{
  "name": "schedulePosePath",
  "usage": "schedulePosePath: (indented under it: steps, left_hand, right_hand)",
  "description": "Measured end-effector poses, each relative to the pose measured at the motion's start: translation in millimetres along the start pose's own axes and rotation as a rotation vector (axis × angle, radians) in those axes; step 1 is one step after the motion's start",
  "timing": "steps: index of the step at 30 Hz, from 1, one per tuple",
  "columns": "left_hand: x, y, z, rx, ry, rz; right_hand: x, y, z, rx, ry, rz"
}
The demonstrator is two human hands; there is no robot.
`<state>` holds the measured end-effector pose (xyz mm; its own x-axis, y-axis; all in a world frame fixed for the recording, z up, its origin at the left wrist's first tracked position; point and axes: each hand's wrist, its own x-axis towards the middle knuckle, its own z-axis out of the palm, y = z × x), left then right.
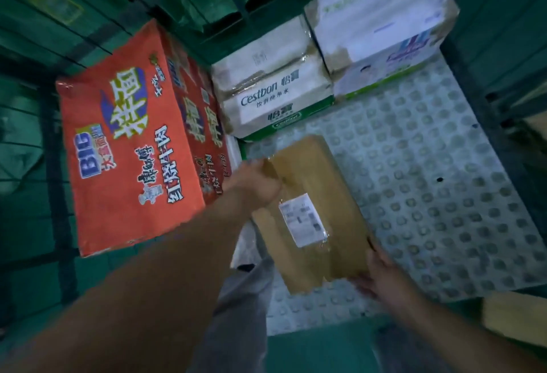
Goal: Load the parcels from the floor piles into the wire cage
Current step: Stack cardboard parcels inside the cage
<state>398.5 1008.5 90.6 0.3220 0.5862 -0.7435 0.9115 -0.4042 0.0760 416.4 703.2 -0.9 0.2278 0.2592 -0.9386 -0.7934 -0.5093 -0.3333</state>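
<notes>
Head view: left hand point(255, 183) and right hand point(382, 275) seemingly grip brown parcel point(310, 171).

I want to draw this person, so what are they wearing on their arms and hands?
Nothing shows on them. The left hand and right hand have no gloves, and both forearms are bare: no sleeves, watch or bracelet in view. It is too blurry to tell about rings.
</notes>
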Motion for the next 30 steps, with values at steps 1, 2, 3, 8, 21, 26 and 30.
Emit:
schedulePosePath:
  steps: [1, 2, 3, 8, 21, 26, 30]
  left_hand:
    - [17.8, -0.2, -6.9, -0.008, 0.009, 0.005]
    - [34.8, 1.3, -15.3, -0.003, 0.008, 0.019]
    - [49.1, 5.4, -24.0, 0.019, 0.003, 0.024]
    - [142.8, -13.7, -38.5, 0.11, 0.062, 0.011]
    - [181.3, -48.7, 34.3, 0.202, -0.072, -0.089]
    - [83.9, -5.0, 86.3, 0.012, -0.231, -0.021]
    - [-20.0, 23.9, 144.9, -0.142, -0.402, 0.12]
  right_hand:
    - [16.8, -7.0, 11.9, 0.002, -0.005, -0.016]
    - [35.7, -12.3, 25.7, 0.014, 0.004, -0.026]
    - [54.5, -15.5, 37.9, 0.022, 0.025, -0.024]
    - [135.4, -38.3, 103.4, 0.03, 0.059, -0.027]
    - [197.4, -56.1, 126.1, -0.439, -0.119, 0.003]
    - [163.7, -55.4, 93.0, -0.612, -0.027, -0.109]
    - [108.8, -17.0, 39.0, -0.636, -0.055, -0.074]
